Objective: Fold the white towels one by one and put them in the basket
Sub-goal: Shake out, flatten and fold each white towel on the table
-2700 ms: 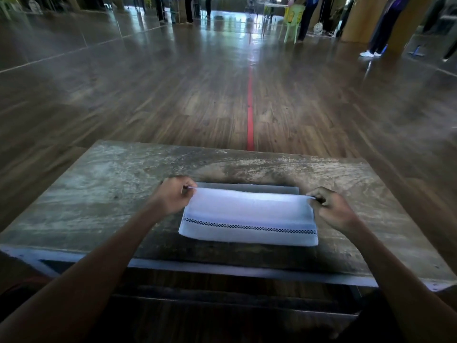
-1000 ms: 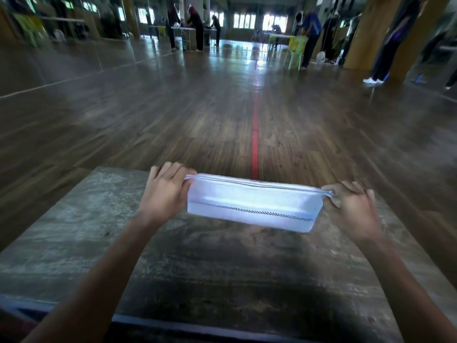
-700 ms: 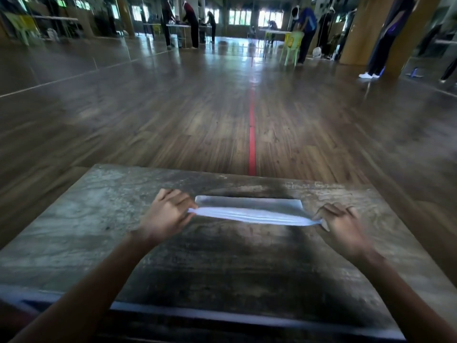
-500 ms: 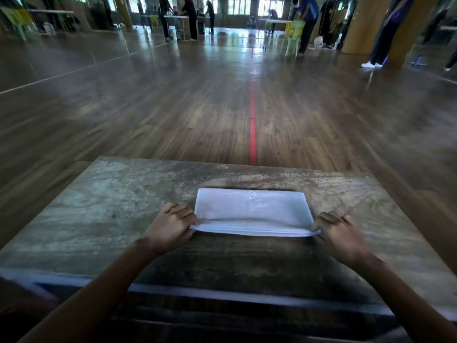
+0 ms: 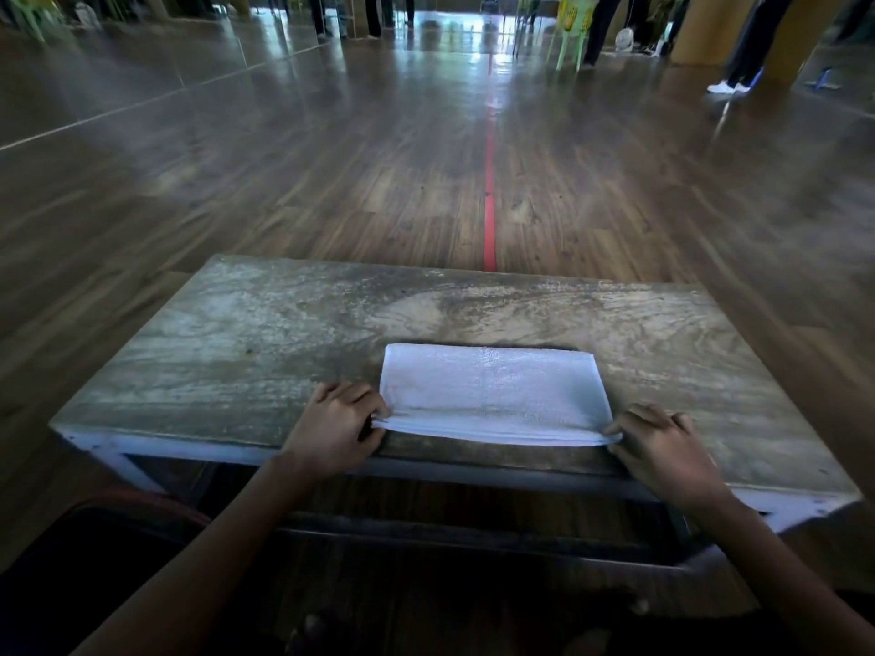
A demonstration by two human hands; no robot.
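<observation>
Worn table (image 5: pixel 236 333) w/ folded white towel (image 5: pixel 492 390) on it, both hands at the towel.
Towel lay flat right of table centre, by table's front edge. Prob. soft, light, floppy — best taken at its layered near corners. L hand (image 5: pixel 331 428) and R hand (image 5: pixel 663 447) pinched those corners — knuckles up, wrists low over the front edge.

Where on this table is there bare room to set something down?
Widest: the worn grey wooden tabletop left of the folded white towel. A strip runs behind the towel along the far edge; a smaller patch lies to its right. Crowded: the near edge, where the left hand and right hand pinch its corners.
</observation>
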